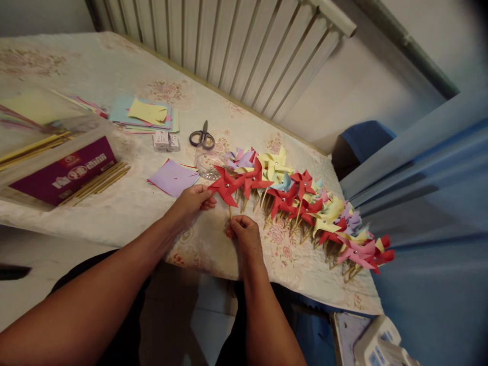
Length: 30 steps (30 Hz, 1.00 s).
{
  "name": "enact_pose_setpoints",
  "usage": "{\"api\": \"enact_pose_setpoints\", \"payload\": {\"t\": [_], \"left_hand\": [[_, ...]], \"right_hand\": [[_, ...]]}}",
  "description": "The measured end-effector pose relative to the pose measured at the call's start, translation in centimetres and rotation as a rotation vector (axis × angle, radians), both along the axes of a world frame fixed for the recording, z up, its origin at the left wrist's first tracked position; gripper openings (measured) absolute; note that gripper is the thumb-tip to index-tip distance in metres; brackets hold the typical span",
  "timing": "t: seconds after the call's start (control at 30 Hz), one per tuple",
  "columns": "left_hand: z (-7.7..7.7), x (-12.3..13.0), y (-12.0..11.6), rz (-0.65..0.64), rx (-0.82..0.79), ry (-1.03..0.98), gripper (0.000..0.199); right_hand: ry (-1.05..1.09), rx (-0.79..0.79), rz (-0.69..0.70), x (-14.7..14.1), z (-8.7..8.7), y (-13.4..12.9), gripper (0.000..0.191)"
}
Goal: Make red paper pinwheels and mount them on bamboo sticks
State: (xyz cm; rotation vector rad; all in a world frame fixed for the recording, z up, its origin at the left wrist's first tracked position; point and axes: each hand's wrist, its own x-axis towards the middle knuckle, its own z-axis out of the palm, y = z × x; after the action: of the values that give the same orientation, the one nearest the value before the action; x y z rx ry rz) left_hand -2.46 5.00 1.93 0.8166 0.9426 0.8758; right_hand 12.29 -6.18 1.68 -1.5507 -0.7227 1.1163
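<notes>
A red paper pinwheel (225, 187) on a thin wooden stick is held upright over the near part of the table. My right hand (246, 233) pinches its stick below the blades. At the tip of its left blade, my left hand (197, 197) has thumb and fingers closed on the paper. Just right of it, finished pinwheels (282, 201) in red, yellow, purple, blue and pink lie in a long row. Behind my left hand rests a stack of purple paper squares (173, 177), and a clear plastic container (209, 165) with small shiny pieces sits beside it.
Dark-handled scissors (203, 136) lie beyond the container. Farther left are small white boxes (164, 142), coloured paper sheets (120, 109), wooden sticks (101, 182) and a purple-labelled box (64, 170). A radiator (229, 48) backs the table; a blue curtain (419, 203) hangs at right.
</notes>
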Motion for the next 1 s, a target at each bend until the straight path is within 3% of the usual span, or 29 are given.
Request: {"api": "enact_pose_setpoints", "payload": {"t": [0.2, 0.43, 0.63, 1.0], "left_hand": [[0.5, -0.2, -0.1, 0.036, -0.077, -0.111, 0.015], [0.5, 0.4, -1.1, -0.108, -0.207, -0.118, 0.023], [0.0, 1.1, -2.1, -0.259, -0.098, -0.138, 0.028], [-0.5, 2.1, -2.6, -0.207, 0.022, -0.119, 0.029]], "right_hand": [[0.02, 0.008, -0.047, -0.2, -0.1, 0.1, 0.017], [0.026, 0.04, -0.069, -0.1, -0.3, 0.1, 0.019], [0.025, 0.051, -0.054, -0.5, -0.6, 0.2, 0.02], [-0.02, 0.008, -0.019, -1.1, -0.6, 0.1, 0.02]]}}
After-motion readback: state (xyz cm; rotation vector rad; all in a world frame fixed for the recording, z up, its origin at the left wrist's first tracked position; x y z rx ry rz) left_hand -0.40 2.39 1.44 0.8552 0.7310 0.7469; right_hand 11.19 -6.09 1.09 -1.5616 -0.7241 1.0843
